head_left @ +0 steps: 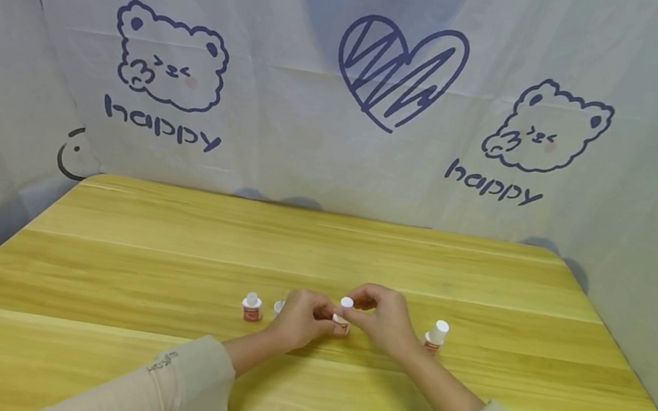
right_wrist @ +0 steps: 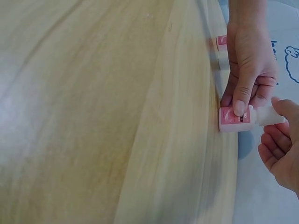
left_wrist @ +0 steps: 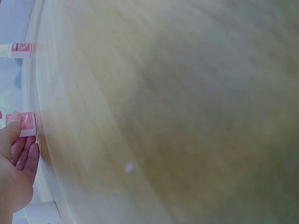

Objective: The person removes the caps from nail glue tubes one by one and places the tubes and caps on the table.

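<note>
Near the middle of the table stands a small white bottle [head_left: 340, 328] with a pink label. My left hand [head_left: 297, 319] grips its body, thumb across the label in the right wrist view. The fingers and thumb of my right hand [head_left: 386, 320] pinch the white cap [right_wrist: 268, 116] on top of the bottle. The cap sits at the bottle's neck; whether it is loose or tight I cannot tell. In the left wrist view the labelled bottle [left_wrist: 28, 123] shows behind my left thumb, its base on the table.
Left of my hands stands a similar pink-labelled bottle [head_left: 252, 309]. Another white bottle [head_left: 278, 307] is mostly hidden by my left hand. To the right is a bottle with a tall white cap [head_left: 441, 329], partly behind my right forearm. White printed cloth [head_left: 277, 123] hangs behind the wooden table [head_left: 321, 248].
</note>
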`<state>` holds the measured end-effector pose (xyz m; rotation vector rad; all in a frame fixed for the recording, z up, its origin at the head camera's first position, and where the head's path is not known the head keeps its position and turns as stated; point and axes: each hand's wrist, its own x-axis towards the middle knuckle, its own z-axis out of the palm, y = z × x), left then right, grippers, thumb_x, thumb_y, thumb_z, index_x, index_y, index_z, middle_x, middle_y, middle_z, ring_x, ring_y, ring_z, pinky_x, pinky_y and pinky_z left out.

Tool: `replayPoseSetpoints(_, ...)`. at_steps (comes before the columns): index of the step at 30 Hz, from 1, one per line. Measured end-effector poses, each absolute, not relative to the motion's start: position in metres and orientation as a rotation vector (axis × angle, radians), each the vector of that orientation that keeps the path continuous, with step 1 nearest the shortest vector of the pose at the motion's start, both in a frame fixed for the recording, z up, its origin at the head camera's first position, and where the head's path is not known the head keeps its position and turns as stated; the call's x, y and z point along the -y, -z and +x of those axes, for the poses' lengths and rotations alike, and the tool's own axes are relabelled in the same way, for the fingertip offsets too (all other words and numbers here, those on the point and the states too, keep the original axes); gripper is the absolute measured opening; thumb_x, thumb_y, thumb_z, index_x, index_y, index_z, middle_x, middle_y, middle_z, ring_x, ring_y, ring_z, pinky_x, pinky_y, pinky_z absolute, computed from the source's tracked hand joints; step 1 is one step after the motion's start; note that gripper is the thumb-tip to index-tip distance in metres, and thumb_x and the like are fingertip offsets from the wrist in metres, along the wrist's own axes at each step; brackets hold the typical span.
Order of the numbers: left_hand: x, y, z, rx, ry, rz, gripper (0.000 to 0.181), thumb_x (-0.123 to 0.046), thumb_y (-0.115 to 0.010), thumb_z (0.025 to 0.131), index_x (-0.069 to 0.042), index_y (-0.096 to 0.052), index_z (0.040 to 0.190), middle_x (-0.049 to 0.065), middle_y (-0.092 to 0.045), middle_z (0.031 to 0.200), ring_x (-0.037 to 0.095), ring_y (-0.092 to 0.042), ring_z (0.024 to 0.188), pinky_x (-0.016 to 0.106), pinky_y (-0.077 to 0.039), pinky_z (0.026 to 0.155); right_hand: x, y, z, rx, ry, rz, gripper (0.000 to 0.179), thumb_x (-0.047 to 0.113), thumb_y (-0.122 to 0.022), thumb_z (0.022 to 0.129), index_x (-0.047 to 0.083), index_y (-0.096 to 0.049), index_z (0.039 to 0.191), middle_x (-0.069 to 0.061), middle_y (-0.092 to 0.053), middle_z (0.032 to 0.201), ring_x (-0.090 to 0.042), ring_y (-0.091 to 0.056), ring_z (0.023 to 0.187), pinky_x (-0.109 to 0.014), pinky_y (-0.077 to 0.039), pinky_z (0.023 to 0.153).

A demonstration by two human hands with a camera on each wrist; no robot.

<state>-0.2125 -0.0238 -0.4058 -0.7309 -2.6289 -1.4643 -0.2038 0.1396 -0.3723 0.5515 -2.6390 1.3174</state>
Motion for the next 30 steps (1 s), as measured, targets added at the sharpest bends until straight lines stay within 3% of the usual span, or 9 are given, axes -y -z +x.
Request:
replayPoseSetpoints(16, 0.0238, 0.4051, -0.2121, 2.644, 1.445, -0.732, 0.015, -0.01, -0.074, 0.077, 0.002, -0.073, 0.087, 0.014, -0.072, 0.082, 0.022, -0.069, 0.075, 0.018, -0.054, 0.063, -0.1431, 0.3685, -0.2051, 2.698, -1.296, 0.694, 0.009, 0.005, -0.066, 0.084, -0.001, -0.069, 0.091, -0.011, -0.07, 0.089, -0.021, -0.064, 0.085, -0.033, -0.054, 0.077)
replayPoseSetpoints(30, 0.0232, 0.406, -0.212, 2.639, 1.44, -0.737, 0.014, -0.011, -0.075, 0.076, 0.001, -0.073, 0.084, 0.013, -0.072, 0.08, 0.019, -0.068, 0.073, 0.013, -0.05, 0.06, -0.1469, 0.3676, -0.2065, 2.728, -1.328, 0.794, 0.017, 0.004, -0.062, 0.086, -0.006, -0.067, 0.099, -0.016, -0.068, 0.098, -0.023, -0.063, 0.089, -0.038, -0.053, 0.08)
